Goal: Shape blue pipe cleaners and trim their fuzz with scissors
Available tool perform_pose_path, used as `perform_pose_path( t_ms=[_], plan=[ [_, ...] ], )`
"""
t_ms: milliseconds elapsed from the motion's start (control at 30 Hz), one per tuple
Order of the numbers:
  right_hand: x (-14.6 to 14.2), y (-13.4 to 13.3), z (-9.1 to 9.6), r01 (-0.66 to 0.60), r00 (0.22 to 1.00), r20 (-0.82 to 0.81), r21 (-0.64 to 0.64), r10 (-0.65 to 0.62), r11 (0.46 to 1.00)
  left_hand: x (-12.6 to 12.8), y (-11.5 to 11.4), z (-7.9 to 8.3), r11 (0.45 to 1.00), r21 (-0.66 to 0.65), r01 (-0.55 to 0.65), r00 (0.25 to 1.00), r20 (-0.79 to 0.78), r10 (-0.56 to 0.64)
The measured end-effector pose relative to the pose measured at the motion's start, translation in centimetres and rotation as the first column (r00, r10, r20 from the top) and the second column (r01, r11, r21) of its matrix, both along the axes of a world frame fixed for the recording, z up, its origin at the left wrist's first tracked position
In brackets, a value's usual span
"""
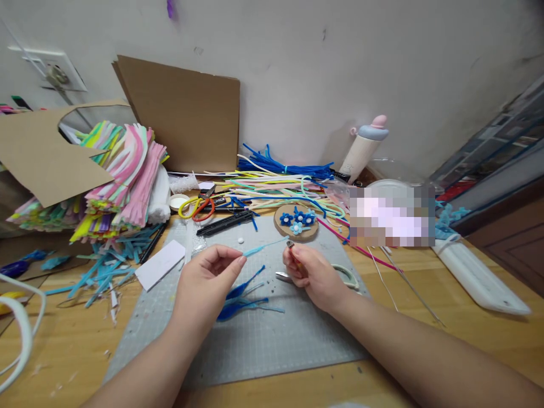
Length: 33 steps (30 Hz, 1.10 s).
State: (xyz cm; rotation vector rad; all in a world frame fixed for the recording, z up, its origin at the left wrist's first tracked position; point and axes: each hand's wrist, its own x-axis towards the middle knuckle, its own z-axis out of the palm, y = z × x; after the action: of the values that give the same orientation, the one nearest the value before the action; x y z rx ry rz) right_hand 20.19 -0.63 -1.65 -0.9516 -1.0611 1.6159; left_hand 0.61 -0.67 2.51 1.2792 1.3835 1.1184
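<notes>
Over the grey cutting mat, my left hand pinches a light blue pipe cleaner piece, whose thin tail stretches to the right. My right hand is closed round a small lighter with a metal top, close to that tail's tip; I see no flame. Several blue pipe cleaner leaves lie on the mat between my hands, partly behind the left one. Beneath my right hand rests a pair of scissors with pale handles, partly covered by it.
Behind the mat stand a round board with blue flowers, orange-yellow scissors and loose pipe cleaners. Bundled pipe cleaners and a white card are at left. Metal rods and a white glue gun lie at right.
</notes>
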Motion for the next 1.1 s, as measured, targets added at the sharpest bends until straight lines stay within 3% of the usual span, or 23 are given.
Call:
perform_pose_path(
  t_ms=[867,1100],
  plan=[
    [-0.03,-0.12,0.02,0.021,0.998,0.063,0.035,-0.024,0.999,0.13,-0.20,0.23,1.000,-0.013,0.025,0.999,0.024,-0.025],
    [-0.21,-0.17,-0.05,-0.001,0.987,0.159,0.085,-0.012,0.996,0.24,-0.21,0.36,0.999,-0.025,0.024,0.999,0.040,-0.023]
  ],
)
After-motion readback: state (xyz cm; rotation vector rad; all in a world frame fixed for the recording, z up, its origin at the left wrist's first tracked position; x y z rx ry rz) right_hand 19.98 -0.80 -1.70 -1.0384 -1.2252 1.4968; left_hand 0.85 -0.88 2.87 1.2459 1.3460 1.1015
